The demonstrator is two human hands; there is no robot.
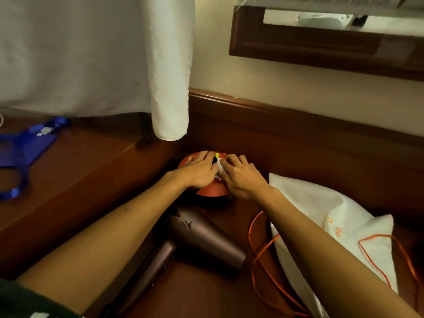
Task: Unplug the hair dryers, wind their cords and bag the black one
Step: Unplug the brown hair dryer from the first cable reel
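A round red socket reel [212,190] lies on the dark wooden surface by the wall. My left hand [198,171] rests on its top, fingers curled at a black plug [214,159]. My right hand [242,176] pinches a white plug [220,165] beside it. A brownish hair dryer [204,237] lies just below the reel, barrel pointing right, handle running down left under my left arm. A white drawstring bag [330,216] with orange cords [259,260] lies to the right. Cords of the dryers are hidden.
A white cloth [169,65] hangs down left of the reel. A blue strap and bag [23,152] lie on the raised wooden ledge [91,171] at left. A wood-framed mirror [321,49] hangs on the wall above.
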